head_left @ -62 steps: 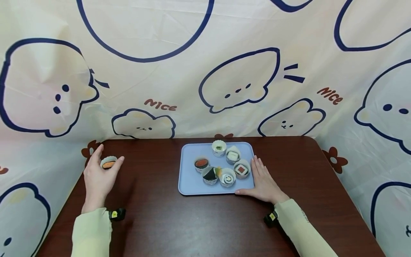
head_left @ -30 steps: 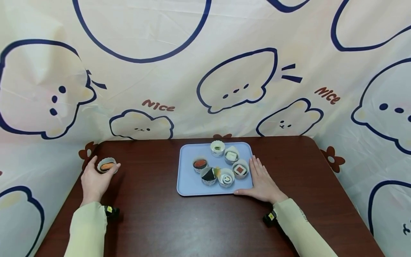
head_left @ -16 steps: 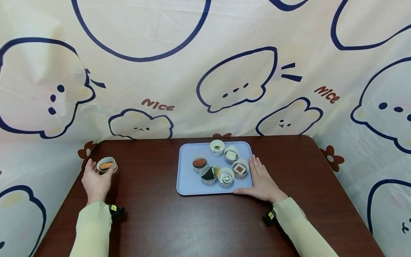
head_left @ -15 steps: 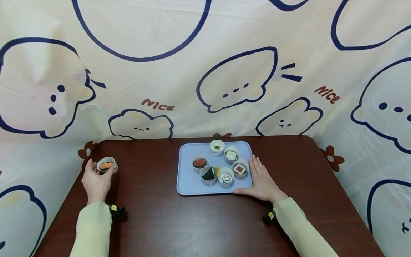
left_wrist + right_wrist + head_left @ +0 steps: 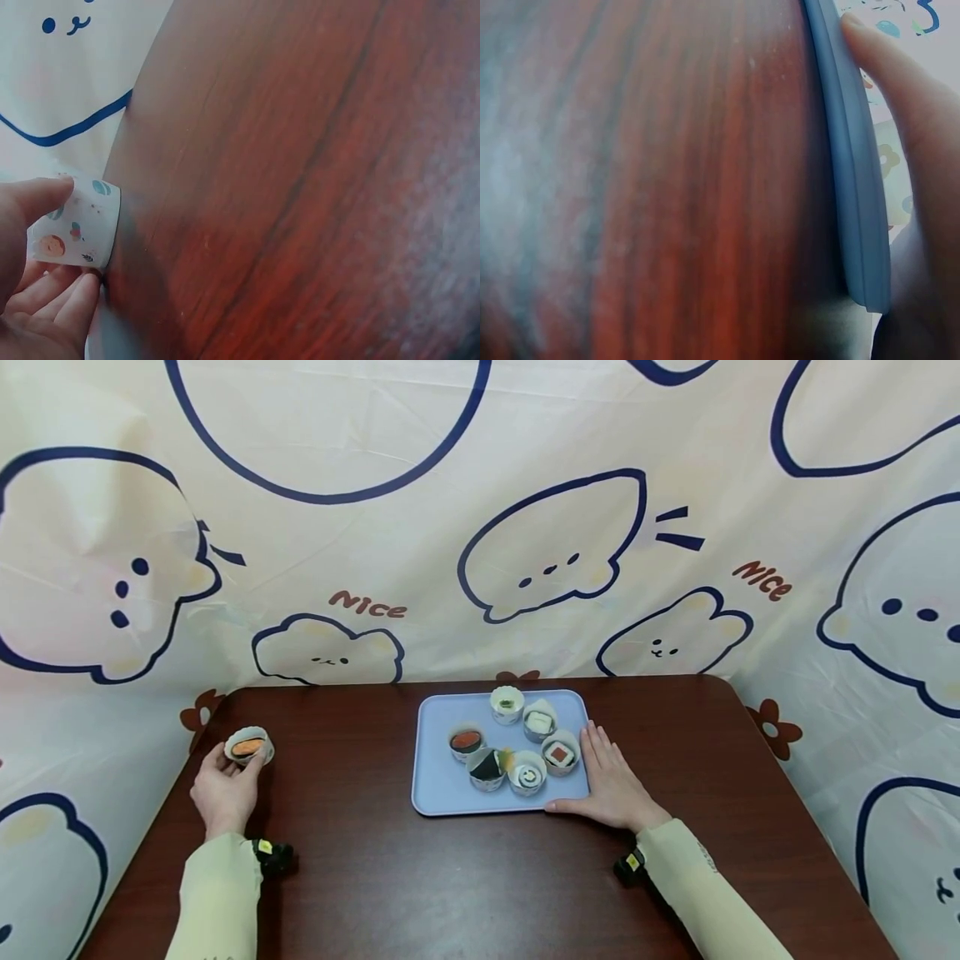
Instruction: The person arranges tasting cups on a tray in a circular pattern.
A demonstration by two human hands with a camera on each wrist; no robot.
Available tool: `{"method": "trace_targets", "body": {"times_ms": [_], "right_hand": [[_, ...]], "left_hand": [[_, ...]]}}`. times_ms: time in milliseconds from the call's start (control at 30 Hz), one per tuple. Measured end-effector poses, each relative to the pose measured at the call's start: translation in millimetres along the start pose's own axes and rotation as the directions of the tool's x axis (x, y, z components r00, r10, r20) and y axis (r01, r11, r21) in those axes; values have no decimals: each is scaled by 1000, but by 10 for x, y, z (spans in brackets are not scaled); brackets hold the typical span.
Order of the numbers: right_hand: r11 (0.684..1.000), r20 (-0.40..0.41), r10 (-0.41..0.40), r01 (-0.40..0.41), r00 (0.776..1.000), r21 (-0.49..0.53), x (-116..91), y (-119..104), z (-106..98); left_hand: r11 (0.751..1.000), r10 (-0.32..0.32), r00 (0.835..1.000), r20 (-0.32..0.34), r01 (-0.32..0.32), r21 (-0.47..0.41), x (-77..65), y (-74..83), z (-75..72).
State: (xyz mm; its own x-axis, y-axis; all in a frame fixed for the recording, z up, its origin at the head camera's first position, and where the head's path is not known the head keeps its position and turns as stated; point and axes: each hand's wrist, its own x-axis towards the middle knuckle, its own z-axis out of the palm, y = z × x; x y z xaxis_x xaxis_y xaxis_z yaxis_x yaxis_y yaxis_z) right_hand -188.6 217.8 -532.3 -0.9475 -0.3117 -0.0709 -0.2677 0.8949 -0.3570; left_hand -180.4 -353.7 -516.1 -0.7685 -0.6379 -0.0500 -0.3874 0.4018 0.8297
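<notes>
Near the table's far left corner, my left hand (image 5: 225, 795) pinches a white printed paper cup (image 5: 84, 225) between thumb and fingers. In it lies a piece of sushi (image 5: 247, 747) with an orange topping. In the left wrist view the thumb lies on one side of the cup and the fingertips on the other. My right hand (image 5: 618, 789) rests flat along the right edge of a light blue tray (image 5: 441, 789), fingers straight, its thumb at the near right corner. The right wrist view shows that thumb over the tray's rim.
Several paper cups with sushi stand on the tray, among them one with a red topping (image 5: 467, 742) and one with a white and green roll (image 5: 528, 775). Dark brown tabletop (image 5: 420, 885) surrounds the tray. A cartoon-printed cloth (image 5: 435, 560) hangs behind and at both sides.
My left hand has come down from spread fingers around the cup to a pinch on its sides, the fingers now lower and closer in. My right hand and the tray stay put.
</notes>
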Motion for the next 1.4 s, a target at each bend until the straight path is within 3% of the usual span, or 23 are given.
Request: {"method": "trace_targets", "body": {"times_ms": [433,733,1400], "right_hand": [[1000,-7,1,-1,1000,-3,-1,-11,17],[1000,-15,2,-3,1000,-22,6,-5,24],[1000,-8,10,-11,1000,-26,16,6,17]], "left_hand": [[999,-30,1000,0,30,-18,35,-42,-1],[1000,-9,1000,-30,9,-3,20,-56,19],[998,3,1000,-22,-4,-56,-58,-7,73]]}}
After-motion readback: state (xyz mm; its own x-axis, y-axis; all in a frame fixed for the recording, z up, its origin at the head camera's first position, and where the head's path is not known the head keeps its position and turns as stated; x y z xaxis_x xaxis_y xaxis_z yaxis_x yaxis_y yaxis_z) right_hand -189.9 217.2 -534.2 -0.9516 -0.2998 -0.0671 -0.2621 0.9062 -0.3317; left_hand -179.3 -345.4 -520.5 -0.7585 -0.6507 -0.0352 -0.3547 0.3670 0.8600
